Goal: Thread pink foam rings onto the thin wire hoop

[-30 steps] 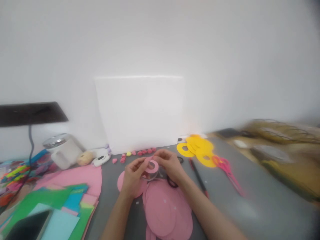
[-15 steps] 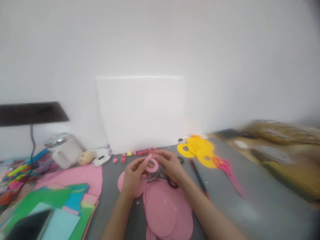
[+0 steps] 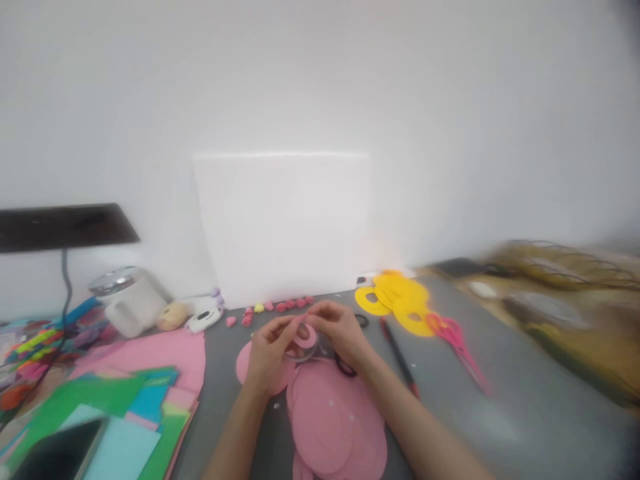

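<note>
Both hands meet at the middle of the grey table, pinching a small pink paper ring (image 3: pixel 304 335) between their fingertips. My left hand (image 3: pixel 271 350) grips its left side, above a pink paper disc (image 3: pixel 244 363). On the ring's upper right, my right hand (image 3: pixel 337 331) has its fingers pressed together. Just below the ring lies a roll of clear tape (image 3: pixel 305 357), partly hidden. Nearer to me is a pile of large pink paper circles (image 3: pixel 325 423). Black scissor handles (image 3: pixel 345 365) show beside my right wrist.
Yellow paper rings (image 3: pixel 400 293), pink scissors (image 3: pixel 460 347) and a dark pen (image 3: pixel 399 357) lie at the right. Coloured paper (image 3: pixel 100 407), a phone (image 3: pixel 55 450) and a white mug (image 3: pixel 131 307) are at the left. A white board (image 3: pixel 285 227) leans on the wall.
The fingertips of both hands have drawn closer together at the top of the pink ring, covering more of it. The objects on the table have not moved.
</note>
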`<action>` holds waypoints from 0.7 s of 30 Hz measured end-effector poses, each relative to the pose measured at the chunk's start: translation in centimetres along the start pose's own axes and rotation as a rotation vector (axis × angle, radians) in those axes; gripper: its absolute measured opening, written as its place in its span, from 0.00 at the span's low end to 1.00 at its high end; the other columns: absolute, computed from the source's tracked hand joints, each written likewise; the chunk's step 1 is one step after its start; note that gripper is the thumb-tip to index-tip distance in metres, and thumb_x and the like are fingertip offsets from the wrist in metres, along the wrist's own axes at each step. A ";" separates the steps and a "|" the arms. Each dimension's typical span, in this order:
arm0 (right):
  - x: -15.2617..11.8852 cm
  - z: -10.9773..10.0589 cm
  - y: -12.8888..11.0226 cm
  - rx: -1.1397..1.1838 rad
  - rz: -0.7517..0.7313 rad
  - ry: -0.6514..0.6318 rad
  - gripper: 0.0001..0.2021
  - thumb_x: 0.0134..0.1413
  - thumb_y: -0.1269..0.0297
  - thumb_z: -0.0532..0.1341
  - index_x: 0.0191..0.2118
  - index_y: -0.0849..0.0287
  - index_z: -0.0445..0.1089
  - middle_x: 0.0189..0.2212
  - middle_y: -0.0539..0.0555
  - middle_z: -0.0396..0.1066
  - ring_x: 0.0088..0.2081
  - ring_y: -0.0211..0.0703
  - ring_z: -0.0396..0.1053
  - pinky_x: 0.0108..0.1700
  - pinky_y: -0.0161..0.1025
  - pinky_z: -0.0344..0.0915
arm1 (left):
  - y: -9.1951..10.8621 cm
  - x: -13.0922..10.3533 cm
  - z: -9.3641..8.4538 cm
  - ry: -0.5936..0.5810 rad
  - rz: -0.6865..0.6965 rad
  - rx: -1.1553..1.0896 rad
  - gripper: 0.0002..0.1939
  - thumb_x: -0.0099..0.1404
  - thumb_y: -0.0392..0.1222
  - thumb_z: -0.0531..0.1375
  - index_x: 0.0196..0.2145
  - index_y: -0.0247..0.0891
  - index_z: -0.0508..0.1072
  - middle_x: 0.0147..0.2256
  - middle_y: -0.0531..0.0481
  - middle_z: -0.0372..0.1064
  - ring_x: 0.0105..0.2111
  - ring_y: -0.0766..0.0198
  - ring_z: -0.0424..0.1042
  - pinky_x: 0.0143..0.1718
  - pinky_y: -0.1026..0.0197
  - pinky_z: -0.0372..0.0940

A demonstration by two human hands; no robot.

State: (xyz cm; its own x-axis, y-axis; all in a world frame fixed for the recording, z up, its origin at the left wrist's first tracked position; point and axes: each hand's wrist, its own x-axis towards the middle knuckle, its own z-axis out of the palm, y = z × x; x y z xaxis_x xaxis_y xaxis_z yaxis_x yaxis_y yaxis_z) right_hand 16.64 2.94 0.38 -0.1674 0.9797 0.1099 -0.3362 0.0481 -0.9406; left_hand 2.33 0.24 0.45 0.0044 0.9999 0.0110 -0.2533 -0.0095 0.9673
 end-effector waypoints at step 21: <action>0.2 -0.1 0.3 0.008 -0.015 -0.036 0.10 0.38 0.63 0.69 0.28 0.60 0.71 0.24 0.49 0.71 0.27 0.36 0.68 0.32 0.34 0.64 | -0.2 0.0 -0.3 -0.040 -0.053 -0.062 0.13 0.52 0.43 0.65 0.35 0.33 0.76 0.28 0.47 0.73 0.19 0.70 0.67 0.19 0.68 0.63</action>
State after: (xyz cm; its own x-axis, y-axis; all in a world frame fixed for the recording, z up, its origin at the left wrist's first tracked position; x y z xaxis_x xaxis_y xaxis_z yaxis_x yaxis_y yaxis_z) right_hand 16.55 3.16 0.06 -0.1952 0.9713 0.1358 -0.3465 0.0612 -0.9361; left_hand 2.13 0.29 0.21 0.0582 0.9979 -0.0287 -0.3109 0.0454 0.9493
